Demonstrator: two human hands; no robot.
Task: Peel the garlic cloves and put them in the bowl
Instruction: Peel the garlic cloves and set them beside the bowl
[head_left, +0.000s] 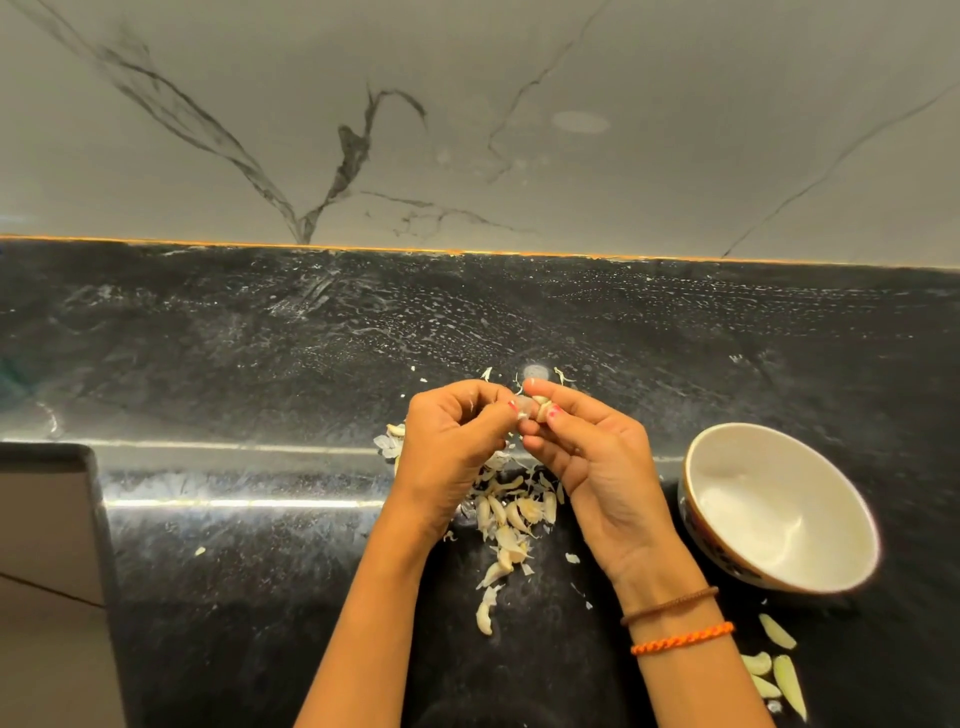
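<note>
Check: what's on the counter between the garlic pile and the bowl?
Head view: mostly bare black counter between pile and bowl, under the right hand; one peel scrap.

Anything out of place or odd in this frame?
Yes: the bowl looks empty, yet several peeled-looking cloves lie loose on the counter just in front of it. Otherwise only papery skins and cloves are scattered under both hands.

Dim warm light, glare streaks on the glossy black counter (260, 364), wide-angle bending at edges, slightly soft focus
</note>
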